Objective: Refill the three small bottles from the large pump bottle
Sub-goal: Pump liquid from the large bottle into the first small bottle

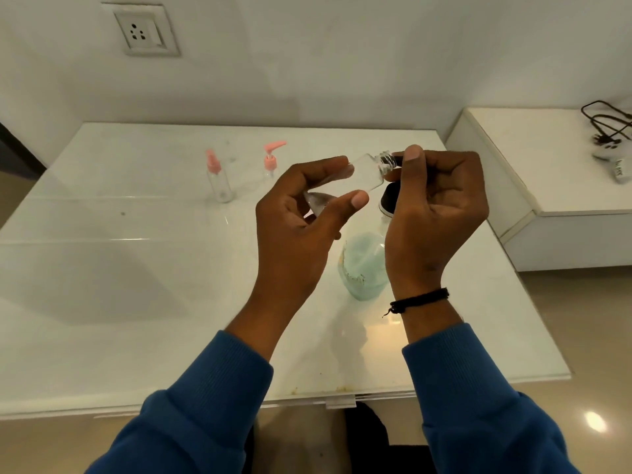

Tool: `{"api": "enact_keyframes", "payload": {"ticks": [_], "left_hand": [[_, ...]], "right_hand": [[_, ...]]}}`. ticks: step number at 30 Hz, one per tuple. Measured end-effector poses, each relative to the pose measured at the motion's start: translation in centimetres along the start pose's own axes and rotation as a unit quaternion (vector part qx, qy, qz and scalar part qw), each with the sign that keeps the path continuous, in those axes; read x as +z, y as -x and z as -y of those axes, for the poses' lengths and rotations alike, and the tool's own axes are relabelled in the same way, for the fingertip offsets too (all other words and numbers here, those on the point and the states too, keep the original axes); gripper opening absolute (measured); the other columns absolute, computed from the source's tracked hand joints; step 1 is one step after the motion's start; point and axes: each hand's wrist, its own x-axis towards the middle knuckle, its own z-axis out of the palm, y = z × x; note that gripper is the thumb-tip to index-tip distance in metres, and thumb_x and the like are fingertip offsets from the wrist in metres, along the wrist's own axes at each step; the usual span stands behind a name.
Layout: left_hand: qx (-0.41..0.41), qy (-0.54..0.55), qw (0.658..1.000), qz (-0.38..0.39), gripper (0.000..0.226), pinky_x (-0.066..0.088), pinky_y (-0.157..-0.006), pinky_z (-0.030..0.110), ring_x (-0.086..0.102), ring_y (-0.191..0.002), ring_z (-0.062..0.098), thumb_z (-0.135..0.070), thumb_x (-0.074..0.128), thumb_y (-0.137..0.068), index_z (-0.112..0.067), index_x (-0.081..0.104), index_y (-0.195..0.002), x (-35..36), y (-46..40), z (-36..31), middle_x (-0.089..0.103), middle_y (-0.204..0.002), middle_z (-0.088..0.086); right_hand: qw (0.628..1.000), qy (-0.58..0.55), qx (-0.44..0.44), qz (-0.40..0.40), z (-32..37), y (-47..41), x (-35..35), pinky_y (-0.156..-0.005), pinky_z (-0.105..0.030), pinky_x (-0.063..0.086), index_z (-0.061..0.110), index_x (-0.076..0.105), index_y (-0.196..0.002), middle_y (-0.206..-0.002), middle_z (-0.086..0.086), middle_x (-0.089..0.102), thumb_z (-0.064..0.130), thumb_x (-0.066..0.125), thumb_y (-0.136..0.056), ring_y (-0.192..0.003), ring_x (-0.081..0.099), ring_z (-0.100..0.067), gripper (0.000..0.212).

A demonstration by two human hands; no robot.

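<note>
Clear plastic small bottle (362, 172) sits tilted in the left hand (301, 213), thumb and fingers wrapped round its body, bare threaded neck aimed right and slightly up. Cap is off. Right hand (441, 206) is curled at the neck, thumb tip right by the threads; it seems to pinch something dark there (probably the removed cap or pump top, too hidden to say). My read: the tilt brings the open mouth toward the pump spout for filling.

Large pump bottle (366, 265) stands on the table (136, 302) directly under the hands, dark pump head (390, 200) just below the small bottle's neck, blue-green liquid in the lower part. Close placement means a short reach to dispense.

Two more small bottles wait farther back on the table, both capped in pink: spray-top bottle (220, 179) on the left, pump-top bottle (272, 165) beside it, well apart from the hands. Both look empty, so this looks like the first refill, no fill started.

Off to the right, a white ledge (547, 186) holds a black cable (605, 124). Wall socket (143, 30) upper left.
</note>
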Motion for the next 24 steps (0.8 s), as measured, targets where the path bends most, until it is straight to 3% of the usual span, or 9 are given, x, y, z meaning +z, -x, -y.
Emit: {"api": "enact_keyframes", "payload": {"ticks": [3, 5, 8, 12, 16, 24], "left_hand": [[-0.017, 0.015, 1.000, -0.006, 0.040, 0.058, -0.063, 0.018, 0.072, -0.082, 0.013, -0.018, 0.082, -0.083, -0.017, 0.069, -0.121, 0.0, -0.1, -0.2, 0.071, -0.118, -0.008], [-0.020, 0.019, 1.000, 0.005, 0.041, 0.061, -0.072, 0.023, 0.073, -0.086, 0.010, -0.018, 0.082, -0.083, -0.020, 0.069, -0.122, -0.2, 0.0, -0.2, 0.071, -0.114, -0.013], [-0.014, 0.013, 0.999, 0.028, 0.043, 0.059, -0.085, 0.023, 0.073, -0.093, 0.010, -0.016, 0.081, -0.084, -0.024, 0.067, -0.124, -0.5, 0.3, 0.0, 0.071, -0.118, -0.007], [-0.021, 0.029, 0.999, 0.016, 0.044, 0.057, -0.083, 0.019, 0.073, -0.096, 0.006, -0.009, 0.082, -0.082, -0.019, 0.068, -0.122, -0.8, 0.4, 0.4, 0.072, -0.115, -0.005], [-0.011, 0.023, 0.999, -0.029, 0.042, 0.060, -0.087, 0.029, 0.074, -0.099, 0.013, -0.011, 0.086, -0.077, -0.010, 0.071, -0.117, -1.0, 0.3, 0.8, 0.076, -0.112, 0.000], [-0.006, 0.025, 1.000, -0.012, 0.041, 0.062, -0.088, 0.037, 0.075, -0.096, 0.018, -0.008, 0.087, -0.075, -0.008, 0.074, -0.114, -1.1, 0.7, 0.7, 0.077, -0.109, 0.001]], "right_hand": [[1.000, 0.013, -0.008, 0.011, -0.2, -0.3, -0.1, -0.070, -0.013, 0.053, 0.011, 0.065, -0.089, -0.080, 0.006, 0.066, 0.007, 0.070, -0.095, -0.074, 0.066, -0.007, 0.009], [0.999, 0.034, -0.031, 0.011, -0.3, -0.2, -0.2, -0.071, -0.011, 0.051, 0.010, 0.067, -0.090, -0.084, 0.000, 0.065, 0.009, 0.071, -0.094, -0.077, 0.063, -0.007, 0.006], [0.995, 0.072, -0.068, -0.009, -0.6, -0.3, -0.3, -0.069, -0.020, 0.055, 0.004, 0.071, -0.086, -0.088, 0.001, 0.061, 0.013, 0.074, -0.093, -0.081, 0.059, -0.008, 0.012], [0.987, 0.098, -0.127, -0.006, -0.7, -0.7, -0.7, -0.070, -0.018, 0.054, 0.000, 0.074, -0.081, -0.090, 0.003, 0.060, 0.011, 0.078, -0.091, -0.081, 0.060, -0.009, 0.015], [0.981, 0.107, -0.160, 0.004, -0.7, -0.9, -1.0, -0.065, -0.027, 0.057, 0.001, 0.075, -0.078, -0.084, 0.004, 0.060, 0.012, 0.080, -0.090, -0.076, 0.061, -0.012, 0.018], [0.972, 0.125, -0.197, 0.009, -0.9, -1.1, -1.1, -0.065, -0.022, 0.054, -0.001, 0.073, -0.072, -0.078, -0.012, 0.069, 0.011, 0.078, -0.091, -0.075, 0.061, -0.011, 0.023]]}}
